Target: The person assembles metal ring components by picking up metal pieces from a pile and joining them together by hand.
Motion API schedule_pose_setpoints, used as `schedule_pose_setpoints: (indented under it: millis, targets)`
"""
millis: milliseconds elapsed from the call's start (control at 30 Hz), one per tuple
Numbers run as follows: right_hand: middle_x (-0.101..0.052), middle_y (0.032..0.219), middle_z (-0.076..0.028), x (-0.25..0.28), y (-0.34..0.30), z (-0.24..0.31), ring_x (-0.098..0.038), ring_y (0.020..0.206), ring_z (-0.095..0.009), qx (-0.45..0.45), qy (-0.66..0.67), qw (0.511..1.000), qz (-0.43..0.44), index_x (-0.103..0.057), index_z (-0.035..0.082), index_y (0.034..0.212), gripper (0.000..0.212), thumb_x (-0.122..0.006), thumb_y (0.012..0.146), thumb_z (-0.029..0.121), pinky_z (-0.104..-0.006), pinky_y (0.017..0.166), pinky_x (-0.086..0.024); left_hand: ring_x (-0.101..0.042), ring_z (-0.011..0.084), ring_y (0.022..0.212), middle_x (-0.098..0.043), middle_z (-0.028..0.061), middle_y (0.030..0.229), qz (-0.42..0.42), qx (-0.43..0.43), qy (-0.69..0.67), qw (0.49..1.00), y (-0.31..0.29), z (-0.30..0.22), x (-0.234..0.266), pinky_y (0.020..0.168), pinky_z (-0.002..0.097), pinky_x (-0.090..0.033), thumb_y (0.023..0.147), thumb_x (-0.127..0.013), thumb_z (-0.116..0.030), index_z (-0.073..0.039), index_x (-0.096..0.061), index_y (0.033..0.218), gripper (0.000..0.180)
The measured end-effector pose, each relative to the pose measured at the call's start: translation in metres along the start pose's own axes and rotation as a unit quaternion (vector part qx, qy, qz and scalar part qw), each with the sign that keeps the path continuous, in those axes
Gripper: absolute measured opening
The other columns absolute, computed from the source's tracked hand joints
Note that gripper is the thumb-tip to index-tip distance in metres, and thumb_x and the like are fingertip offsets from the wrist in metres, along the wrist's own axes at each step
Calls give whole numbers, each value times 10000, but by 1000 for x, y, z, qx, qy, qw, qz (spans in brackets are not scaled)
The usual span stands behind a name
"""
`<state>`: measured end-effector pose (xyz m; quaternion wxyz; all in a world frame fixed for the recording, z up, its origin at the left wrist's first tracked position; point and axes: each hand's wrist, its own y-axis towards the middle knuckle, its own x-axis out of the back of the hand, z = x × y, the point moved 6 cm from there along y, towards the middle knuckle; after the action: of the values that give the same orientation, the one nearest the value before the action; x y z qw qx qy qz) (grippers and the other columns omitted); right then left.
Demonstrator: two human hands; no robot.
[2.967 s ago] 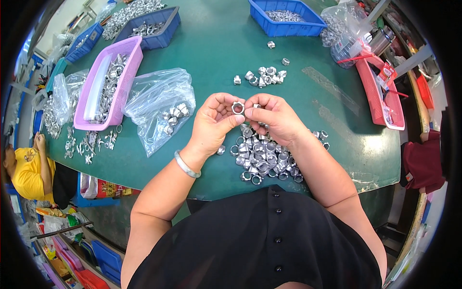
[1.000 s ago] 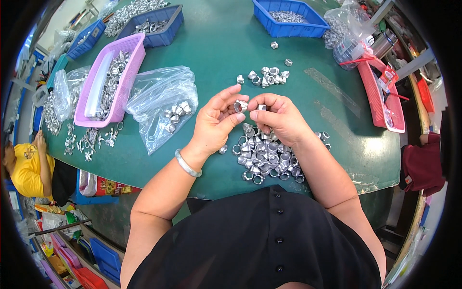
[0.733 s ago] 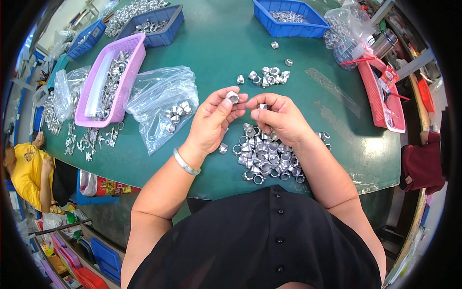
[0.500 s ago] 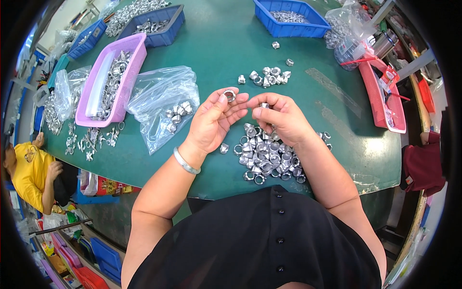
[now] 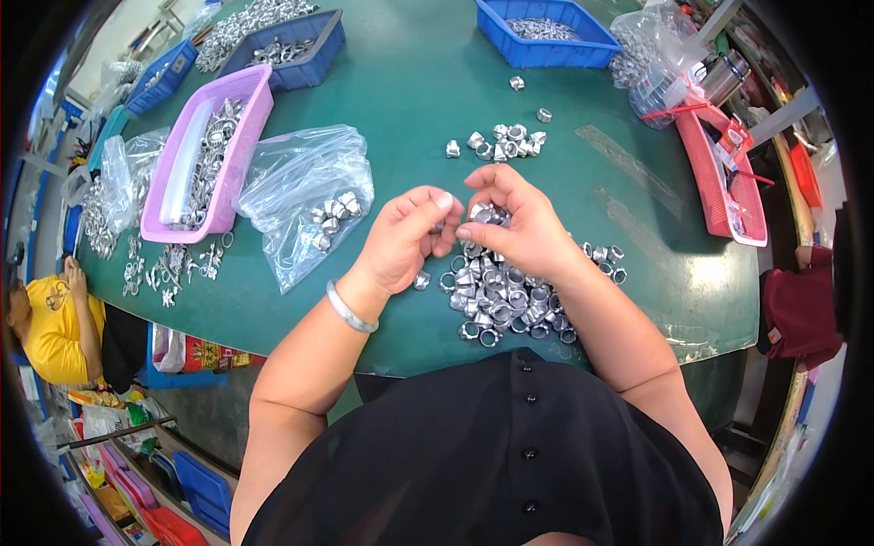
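A small silver metal fitting (image 5: 489,213) is pinched in the fingertips of the right hand (image 5: 517,229), just above the near pile of metal fittings (image 5: 505,296) on the green table (image 5: 410,91). The left hand (image 5: 407,238) is curled beside it, thumb and fingers closed toward the same spot; whether a second piece is held there cannot be told. A silver bangle (image 5: 347,308) is worn on the left wrist.

The fitting is judged small, light and rigid, with a smooth, probably slippery metal skin; no fragility is expected. It is best taken across its outer ring with thumb and forefinger pads, as a pinch, not a wrap. Loose pieces in the pile are likely to roll or slide if nudged.

A smaller cluster of fittings (image 5: 503,142) is seen further out on the table. A clear plastic bag (image 5: 300,196) with a few fittings lies left of the hands, and a pink tray (image 5: 238,127) with metal parts beyond it. A blue bin (image 5: 546,44) is set at the far edge.
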<state>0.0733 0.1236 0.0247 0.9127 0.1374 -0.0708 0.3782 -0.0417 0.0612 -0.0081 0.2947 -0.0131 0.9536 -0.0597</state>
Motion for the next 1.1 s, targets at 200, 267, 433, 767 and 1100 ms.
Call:
schedule_pose_setpoints:
  millis: [200,267,433,767,1100]
  targets:
    - [-586,803,-108,-4,-2,10,-601,740,-205,51,-105,993,6,-480,58,1065,482,-744,666,118,-289,633,-476,-453,28,549,-530,-37,691,-26,13,92,995,-3,7,-4,469,153,-343,879,-566,-247,-81,-558,820,177]
    - [-587,791,-108,-4,-3,11,-604,721,-214,63,-114,991,3,-480,53,1062,483,-747,666,123,-293,630,-480,-444,20,535,-520,-42,675,-37,7,99,994,-3,5,-4,462,147,-347,870,-580,-262,-78,-559,815,193]
    - [-595,778,-87,-3,-2,11,-598,726,-152,36,-81,996,8,-486,35,1045,454,-741,675,97,-272,625,-471,-465,32,591,-560,-26,764,-30,9,70,997,-3,5,-3,497,165,-359,900,-532,-238,-90,-551,856,156]
    - [-588,768,-30,-3,-2,5,-553,732,-86,-9,-2,999,40,-511,6,1027,317,-656,747,39,-238,646,-443,-506,90,644,-540,17,777,-19,21,-47,999,1,8,3,536,199,-399,915,-497,-254,-70,-520,886,188]
    - [-570,781,-23,2,0,0,-539,757,-79,-13,10,1000,18,-526,7,1036,320,-644,738,22,-229,640,-435,-534,108,693,-570,47,843,-18,-23,-49,998,4,2,4,591,215,-439,871,-553,-132,-61,-508,948,114]
